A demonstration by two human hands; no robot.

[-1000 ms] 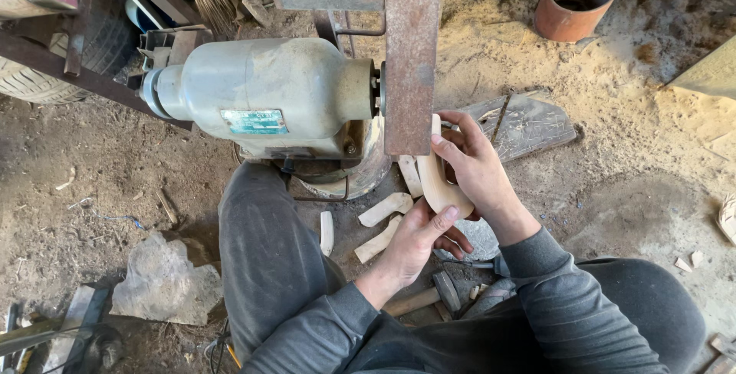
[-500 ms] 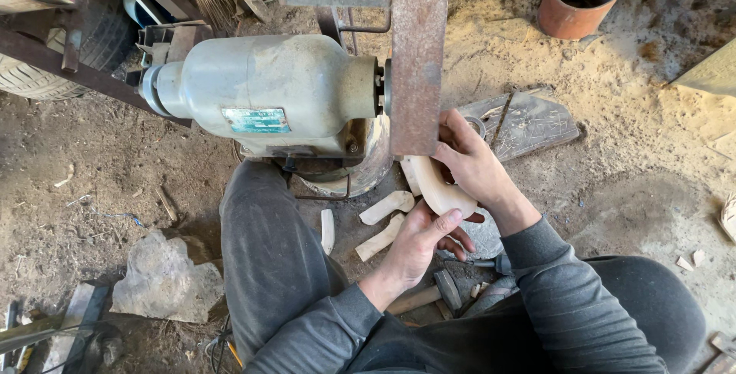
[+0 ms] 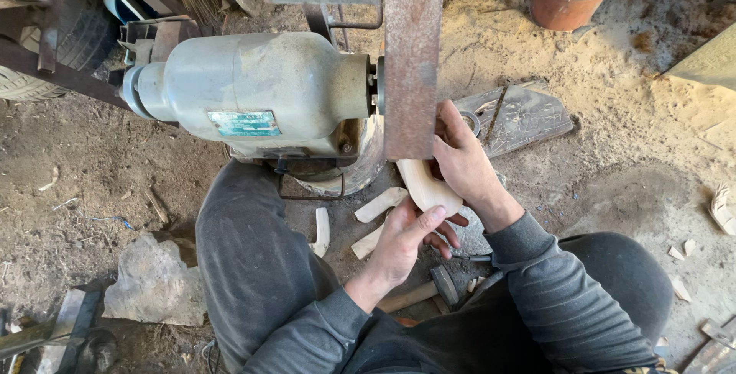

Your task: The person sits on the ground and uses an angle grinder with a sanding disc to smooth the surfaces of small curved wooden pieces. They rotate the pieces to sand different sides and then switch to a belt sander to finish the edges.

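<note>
Wood piece (image 3: pixel 424 182) in both hands (image 3: pixel 437 190)

Head view, looking down: my left hand (image 3: pixel 402 240) and right hand (image 3: pixel 460 161) together grip a pale curved wooden piece (image 3: pixel 425 186), its upper end against the rusty sanding belt (image 3: pixel 412 60) beside the grey motor (image 3: pixel 257 86). Cut wooden blanks (image 3: pixel 379 204) lie on the dirt floor (image 3: pixel 84 182).

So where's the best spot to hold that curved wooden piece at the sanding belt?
Probably its lower, wider end, from below and both sides. The curved wooden piece points its upper end at the rusty belt, so left hand and right hand grip away from it.
</note>
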